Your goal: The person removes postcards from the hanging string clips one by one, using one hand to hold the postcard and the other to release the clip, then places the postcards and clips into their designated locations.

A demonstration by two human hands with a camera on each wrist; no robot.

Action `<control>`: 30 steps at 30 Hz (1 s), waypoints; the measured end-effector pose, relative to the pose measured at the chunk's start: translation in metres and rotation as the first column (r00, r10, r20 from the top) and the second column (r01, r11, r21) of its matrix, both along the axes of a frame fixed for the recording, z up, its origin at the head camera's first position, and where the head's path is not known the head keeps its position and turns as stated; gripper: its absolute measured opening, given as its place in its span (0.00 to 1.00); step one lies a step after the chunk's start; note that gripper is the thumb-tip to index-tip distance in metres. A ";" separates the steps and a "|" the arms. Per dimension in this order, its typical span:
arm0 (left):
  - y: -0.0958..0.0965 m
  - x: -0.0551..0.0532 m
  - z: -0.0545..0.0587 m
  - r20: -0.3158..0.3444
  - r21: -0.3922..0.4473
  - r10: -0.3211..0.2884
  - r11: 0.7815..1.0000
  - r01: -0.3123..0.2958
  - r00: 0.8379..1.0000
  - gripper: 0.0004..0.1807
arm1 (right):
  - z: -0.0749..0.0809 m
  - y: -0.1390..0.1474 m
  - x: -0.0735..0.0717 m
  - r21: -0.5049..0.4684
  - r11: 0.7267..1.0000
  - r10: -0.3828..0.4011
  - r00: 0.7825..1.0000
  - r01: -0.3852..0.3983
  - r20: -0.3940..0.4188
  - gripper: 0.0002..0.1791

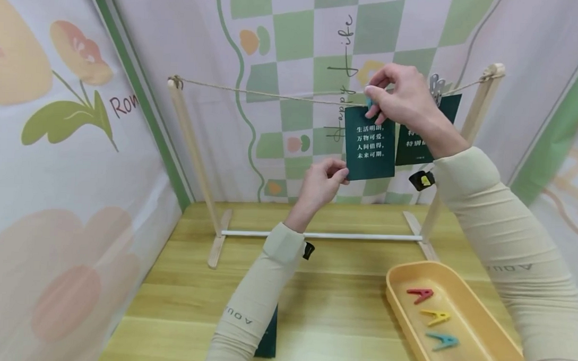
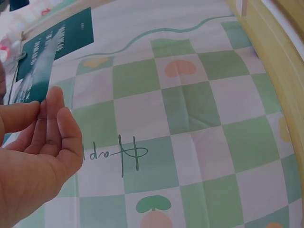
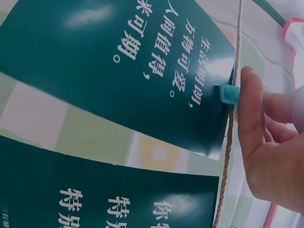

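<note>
A dark green card [image 1: 370, 146] with white lettering hangs at a twine line [image 1: 273, 96]. My right hand [image 1: 402, 97] pinches a light blue clothespin [image 3: 229, 94] at the card's top edge, where the pin meets the twine. Down at the card's lower left corner, my left hand [image 1: 323, 184] pinches the edge between thumb and fingers [image 2: 56, 102]. To the right hangs a second green card [image 1: 409, 147], partly hidden behind the right hand, with a grey clothespin [image 1: 437, 86] above it.
The twine runs between two wooden posts [image 1: 194, 156] joined below by a white rod [image 1: 354, 236]. A yellow tray [image 1: 395, 298] at the right holds red [image 1: 420, 295], yellow [image 1: 436, 317] and blue clothespins [image 1: 442, 341]. Another green card [image 1: 268, 339] lies partly under the left forearm.
</note>
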State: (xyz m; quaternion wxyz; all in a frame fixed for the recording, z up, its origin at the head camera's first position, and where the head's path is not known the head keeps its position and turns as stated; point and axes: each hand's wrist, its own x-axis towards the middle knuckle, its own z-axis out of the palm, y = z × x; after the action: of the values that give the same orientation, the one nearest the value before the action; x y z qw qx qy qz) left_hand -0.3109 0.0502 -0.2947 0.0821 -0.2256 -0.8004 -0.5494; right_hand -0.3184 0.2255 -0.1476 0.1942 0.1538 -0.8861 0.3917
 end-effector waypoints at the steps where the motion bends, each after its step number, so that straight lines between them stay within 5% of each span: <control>1: 0.000 0.000 0.000 0.000 0.002 -0.003 1.000 0.003 1.000 0.09 | 0.000 0.000 0.000 -0.009 1.000 0.004 1.000 -0.004 -0.012 0.13; 10: -0.005 0.001 0.002 0.035 0.032 -0.039 0.999 0.038 0.999 0.08 | 0.001 0.002 0.002 -0.148 0.984 0.086 0.995 -0.094 -0.055 0.06; 17: -0.007 0.002 0.002 0.041 0.023 -0.061 0.998 0.060 0.997 0.08 | -0.002 0.008 -0.004 -0.260 0.942 0.148 0.959 -0.212 -0.243 0.07; 23: -0.008 0.003 0.001 0.042 0.013 -0.080 0.997 0.080 0.996 0.07 | 0.001 0.011 -0.001 -0.332 0.921 0.094 0.945 -0.203 -0.315 0.07; 30: -0.014 0.007 -0.001 0.045 -0.005 -0.077 0.997 0.078 0.996 0.06 | 0.002 0.011 0.006 -0.307 0.934 0.077 0.944 -0.181 -0.320 0.06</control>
State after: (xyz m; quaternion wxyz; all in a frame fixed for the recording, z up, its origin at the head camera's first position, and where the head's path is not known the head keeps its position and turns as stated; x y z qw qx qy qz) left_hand -0.3042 0.0360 -0.2953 0.0422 -0.2443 -0.7944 -0.5545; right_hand -0.3127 0.2362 -0.1455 0.3242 0.2355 -0.7550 0.5191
